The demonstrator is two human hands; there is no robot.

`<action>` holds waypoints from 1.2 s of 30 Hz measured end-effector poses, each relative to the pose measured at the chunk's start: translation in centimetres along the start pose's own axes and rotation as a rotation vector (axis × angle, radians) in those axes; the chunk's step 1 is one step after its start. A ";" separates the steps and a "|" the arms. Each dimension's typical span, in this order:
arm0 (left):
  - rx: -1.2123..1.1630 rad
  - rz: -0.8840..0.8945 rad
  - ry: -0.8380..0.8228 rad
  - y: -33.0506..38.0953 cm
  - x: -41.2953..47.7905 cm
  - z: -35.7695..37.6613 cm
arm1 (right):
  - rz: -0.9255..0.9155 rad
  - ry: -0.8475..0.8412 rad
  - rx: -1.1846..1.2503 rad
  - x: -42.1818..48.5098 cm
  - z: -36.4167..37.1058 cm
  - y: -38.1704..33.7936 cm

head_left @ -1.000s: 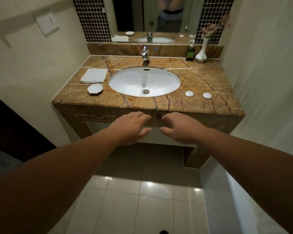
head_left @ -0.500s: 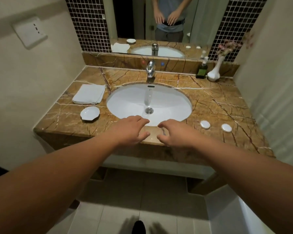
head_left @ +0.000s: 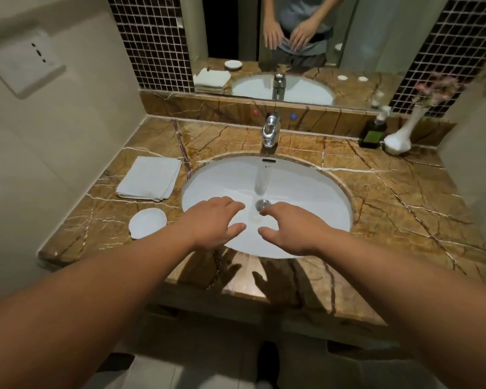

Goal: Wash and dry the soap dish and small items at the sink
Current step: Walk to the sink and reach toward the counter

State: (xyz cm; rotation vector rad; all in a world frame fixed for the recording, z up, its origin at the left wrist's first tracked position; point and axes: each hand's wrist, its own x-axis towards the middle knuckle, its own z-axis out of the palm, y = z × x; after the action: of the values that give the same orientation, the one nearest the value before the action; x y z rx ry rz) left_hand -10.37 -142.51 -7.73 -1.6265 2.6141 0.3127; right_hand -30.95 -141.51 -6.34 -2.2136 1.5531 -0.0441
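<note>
Two bare hands hang over the white oval sink basin (head_left: 306, 192) set in the brown veined marble counter (head_left: 404, 206): the left hand (head_left: 213, 223) over the basin's near left part, the right hand (head_left: 289, 231) over its near right part, both palm down with fingers loosely spread and holding nothing. Water runs from the chrome tap (head_left: 270, 130) behind the basin down to the metal drain (head_left: 263, 204), just beyond the right hand's fingertips. To the left of the basin, near its front, the small white shell-shaped soap dish (head_left: 147, 222) lies on the counter, with the folded white towel (head_left: 149, 178) just behind it. Right of the basin, at the back, stand a dark green pump bottle (head_left: 373, 133) and a white vase (head_left: 399, 138) of pink flowers. The small round items show only in the mirror (head_left: 376, 32) above the basin.
</note>
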 end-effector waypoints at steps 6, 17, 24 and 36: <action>0.006 -0.080 -0.039 -2.7 4.0 -1.2 | -0.047 -0.034 0.055 6.8 -1.7 1.3; -0.050 -0.137 -0.085 -9.9 6.1 0.2 | -0.043 -0.128 0.068 14.0 -0.4 -0.3; -0.065 -0.198 -0.100 -16.9 3.4 0.4 | -0.089 -0.154 0.061 17.8 1.7 -5.6; -0.011 -0.391 -0.167 -22.1 -1.2 2.1 | -0.195 -0.265 0.048 20.9 5.1 -10.0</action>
State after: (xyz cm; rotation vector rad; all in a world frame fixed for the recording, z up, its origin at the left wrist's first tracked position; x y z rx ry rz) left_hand 9.79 -150.50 -12.80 -1.9669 2.1198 0.4191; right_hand -12.97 -155.92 -11.84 -2.2219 1.1811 0.1463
